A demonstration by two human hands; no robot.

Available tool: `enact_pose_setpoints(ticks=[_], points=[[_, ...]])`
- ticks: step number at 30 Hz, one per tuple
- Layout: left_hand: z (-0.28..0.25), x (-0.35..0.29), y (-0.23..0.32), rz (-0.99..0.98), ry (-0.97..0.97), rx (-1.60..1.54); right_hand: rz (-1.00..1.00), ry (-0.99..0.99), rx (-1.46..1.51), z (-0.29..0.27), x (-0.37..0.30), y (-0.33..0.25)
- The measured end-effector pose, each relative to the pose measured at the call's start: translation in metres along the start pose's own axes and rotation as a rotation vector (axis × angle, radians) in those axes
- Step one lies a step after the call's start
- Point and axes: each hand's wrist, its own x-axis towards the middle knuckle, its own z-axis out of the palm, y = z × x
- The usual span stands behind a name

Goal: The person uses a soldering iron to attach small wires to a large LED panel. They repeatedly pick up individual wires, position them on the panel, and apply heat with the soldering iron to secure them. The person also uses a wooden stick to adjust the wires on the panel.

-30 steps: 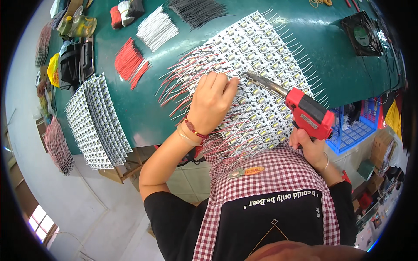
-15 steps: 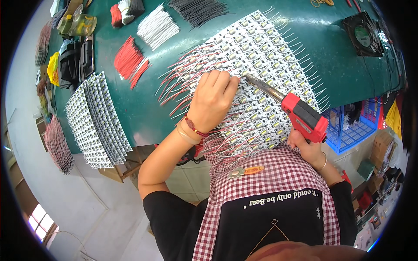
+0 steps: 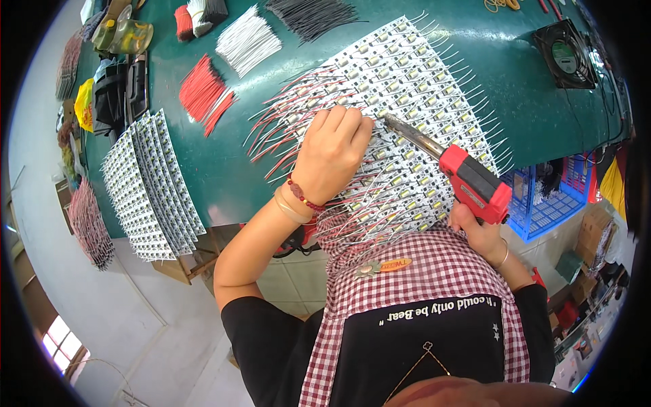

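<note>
A large white panel of small circuit boards (image 3: 401, 64) lies in front of me, its rows carrying yellowish LED chips and dark parts. Red and white wires (image 3: 281, 119) stick out along its left side, and short pale wires fringe its right edge. My left hand (image 3: 333, 152) rests over the panel's left half, fingers curled and pinched together; whatever they hold is hidden beneath them. In my right hand (image 3: 480, 234) is a red and black soldering gun (image 3: 475, 184), gripped by its handle. Its metal barrel points left, with the tip at the boards just beside my left fingertips.
Bundles of red wires (image 3: 205, 91), white wires (image 3: 248, 42) and black wires (image 3: 313, 19) lie beyond on the green table (image 3: 224, 183). Stacked board panels (image 3: 150, 197) sit at the left edge. A black fan (image 3: 566, 54) stands far right, above a blue crate (image 3: 553, 210).
</note>
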Motion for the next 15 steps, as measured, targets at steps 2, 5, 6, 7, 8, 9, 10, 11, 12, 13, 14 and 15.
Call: enact_pose_setpoints(ticks=[2,5,6,7,8,9,10,11,12,13,14,15], points=[[0.0,0.0,0.0,0.002,0.002,0.003,-0.038,0.027,-0.059,0.004,0.002,-0.001],[-0.001,0.0,0.0,0.003,-0.01,0.006,-0.074,0.021,-0.08,0.007,0.003,-0.004],[-0.002,0.0,0.0,0.006,-0.013,0.005,-0.055,0.005,-0.06,0.005,0.003,-0.005],[-0.003,0.0,0.0,0.006,-0.016,0.007,-0.037,-0.014,-0.04,0.004,0.002,-0.007],[-0.003,0.0,0.0,0.007,-0.019,0.008,-0.041,-0.028,-0.018,0.004,0.002,-0.008],[-0.004,0.0,0.0,0.011,-0.02,0.021,-0.046,-0.041,0.005,0.004,0.003,-0.009],[-0.003,0.0,-0.001,0.017,-0.019,0.031,-0.05,-0.052,0.025,0.004,0.003,-0.01],[-0.003,0.0,-0.001,0.023,-0.019,0.042,-0.049,-0.044,0.036,0.004,0.003,-0.01],[-0.004,0.0,-0.001,0.026,-0.022,0.071,-0.048,-0.036,0.046,0.005,0.003,-0.01],[-0.003,0.0,-0.001,0.032,-0.024,0.1,-0.048,-0.026,0.057,0.005,0.002,-0.01],[-0.003,0.0,-0.001,0.039,-0.027,0.128,-0.047,-0.014,0.071,0.006,0.002,-0.01],[-0.003,0.001,-0.001,0.048,-0.023,0.144,-0.046,-0.001,0.086,0.007,0.001,-0.01]])
